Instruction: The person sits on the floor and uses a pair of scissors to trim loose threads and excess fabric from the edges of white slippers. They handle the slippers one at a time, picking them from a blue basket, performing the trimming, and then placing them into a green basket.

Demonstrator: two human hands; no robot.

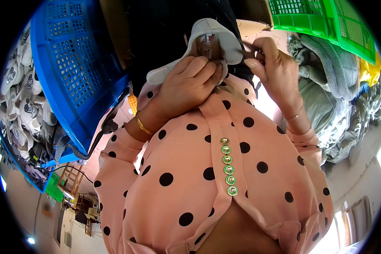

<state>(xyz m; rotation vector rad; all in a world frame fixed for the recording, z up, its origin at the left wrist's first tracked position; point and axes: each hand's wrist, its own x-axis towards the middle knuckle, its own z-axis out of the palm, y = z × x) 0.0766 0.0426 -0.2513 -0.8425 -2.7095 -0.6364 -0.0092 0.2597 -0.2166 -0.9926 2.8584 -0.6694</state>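
Note:
A pale grey-white shoe (232,47) rests over my lap at the upper middle, its opening facing up so that the tan insole shows. My left hand (185,84) is closed on the shoe's near edge, fingers curled and knuckles up. A light flap or strap of it reaches out to the left, past my wrist. Just right of the shoe, my right hand (278,73) pinches a small dark tool (250,51), perhaps thread snips, between thumb and forefinger. The tool's far end lies close by the shoe's side; its exact shape is hard to make out against the dark cloth.
A blue plastic crate (74,55) stands close on my left, with a pile of pale printed shoe pieces (28,108) beyond it. A green crate (340,29) is at the upper right, above a heap of grey shoe parts (326,84). Cardboard (253,25) lies at the top.

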